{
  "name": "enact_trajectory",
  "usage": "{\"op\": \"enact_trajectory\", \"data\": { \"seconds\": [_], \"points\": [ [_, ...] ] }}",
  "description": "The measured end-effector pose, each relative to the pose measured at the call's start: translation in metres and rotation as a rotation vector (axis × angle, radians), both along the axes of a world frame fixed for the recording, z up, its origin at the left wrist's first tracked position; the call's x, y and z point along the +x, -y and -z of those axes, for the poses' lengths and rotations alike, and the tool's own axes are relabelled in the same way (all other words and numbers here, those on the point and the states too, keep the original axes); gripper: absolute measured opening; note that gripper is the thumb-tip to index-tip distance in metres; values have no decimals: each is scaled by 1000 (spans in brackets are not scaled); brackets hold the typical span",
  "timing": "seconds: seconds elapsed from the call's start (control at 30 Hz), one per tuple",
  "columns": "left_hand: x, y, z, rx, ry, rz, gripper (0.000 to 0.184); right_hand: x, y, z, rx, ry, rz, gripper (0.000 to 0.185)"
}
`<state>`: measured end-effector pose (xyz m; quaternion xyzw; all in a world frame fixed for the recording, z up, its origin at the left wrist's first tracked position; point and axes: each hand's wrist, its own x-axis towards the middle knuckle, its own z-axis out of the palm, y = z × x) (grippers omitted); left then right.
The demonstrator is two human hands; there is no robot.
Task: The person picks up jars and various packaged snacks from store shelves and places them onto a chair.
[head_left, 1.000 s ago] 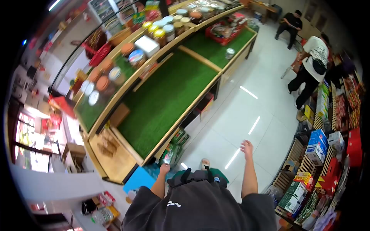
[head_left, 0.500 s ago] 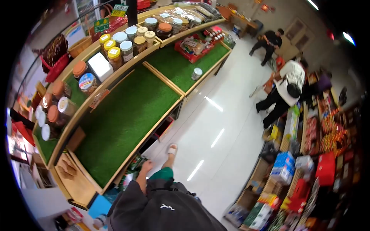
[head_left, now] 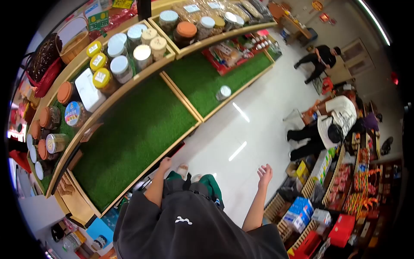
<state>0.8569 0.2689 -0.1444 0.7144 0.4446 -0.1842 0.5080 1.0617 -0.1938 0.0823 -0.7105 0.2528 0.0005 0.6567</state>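
The left hand (head_left: 165, 163) looks loosely curled beside the front edge of the wood-framed tabletop (head_left: 129, 138) lined with green artificial turf; I cannot tell whether it touches the frame or pinches anything. The right hand (head_left: 265, 174) is spread, with nothing visible in it, over the glossy pale tiled floor (head_left: 220, 159). The tabletop lies along the person's left. Moving well here likely means keeping the left elbow in, so the knuckles clear the frame, and the right arm out for balance, away from the goods shelves.

Counting outward: two hands; two turf panels on the lower level; one white rectangular box (head_left: 90, 91); three yellow-lidded clear jars (head_left: 102, 79); five orange-lidded jars visible; one pale-lidded jar (head_left: 223, 93) alone on the far panel; one red plastic tray (head_left: 217, 64); two people plainly visible, one bending (head_left: 338, 121), one seated (head_left: 323, 58).
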Motion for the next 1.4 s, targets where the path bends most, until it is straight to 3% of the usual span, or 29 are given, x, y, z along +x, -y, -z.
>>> {"op": "enact_trajectory", "data": {
  "seconds": [0.07,0.13,0.17,0.23,0.33,0.4,0.5,0.57,0.7,0.77,0.83,0.9,0.93,0.97,1.03,1.1,1.13,1.17,1.23,1.3,1.4],
  "points": [
    [62,16,-2,-48,155,-17,40,57,-31,-16,27,53,-162,39],
    [116,37,-36,-69,239,-45,37,92,-47,-3,32,60,-261,40],
    [141,45,-64,-151,180,-63,38,108,-54,13,34,-42,-343,40],
    [179,59,-68,-189,213,-38,40,143,-70,29,60,-203,-478,41],
    [223,71,-84,-281,70,-49,35,194,-23,118,213,-521,-428,48],
    [242,74,-90,-283,21,-142,33,228,1,147,238,-729,-289,50],
    [277,77,-92,-280,55,-328,34,301,-4,182,263,-738,-200,54],
    [300,89,-112,-319,136,-435,40,351,-25,224,301,-627,-278,52],
    [363,99,-99,-541,204,-561,58,413,-145,154,385,-478,-646,56],
    [403,102,-99,-552,245,-685,57,424,-197,128,270,-461,-853,56],
    [440,97,-75,-551,299,-775,59,424,-230,123,126,-419,-1023,44],
    [477,98,-86,-436,313,-836,63,436,-255,158,-323,-213,-1355,31],
    [497,96,-88,-381,317,-841,66,430,-260,154,-521,85,-1374,25],
    [511,96,-83,-328,316,-852,69,438,-259,188,-482,-76,-1488,30],
    [536,95,-34,-293,326,-850,75,447,-242,223,-467,122,-1609,36],
    [556,100,8,-198,494,-827,81,473,-227,148,-111,-419,-1528,44],
    [562,100,10,-180,461,-851,85,492,-216,132,-75,-623,-1493,47],
    [572,98,-50,-153,284,-877,98,518,-207,120,-138,-682,-1514,49],
    [590,100,0,-85,258,-806,111,567,-191,117,-158,-678,-1429,44],
    [619,109,-9,94,166,-646,117,617,-178,117,-150,-685,-1249,42],
    [656,101,-40,111,-61,-646,110,676,-172,119,-153,-706,-1026,44]
  ]
}}
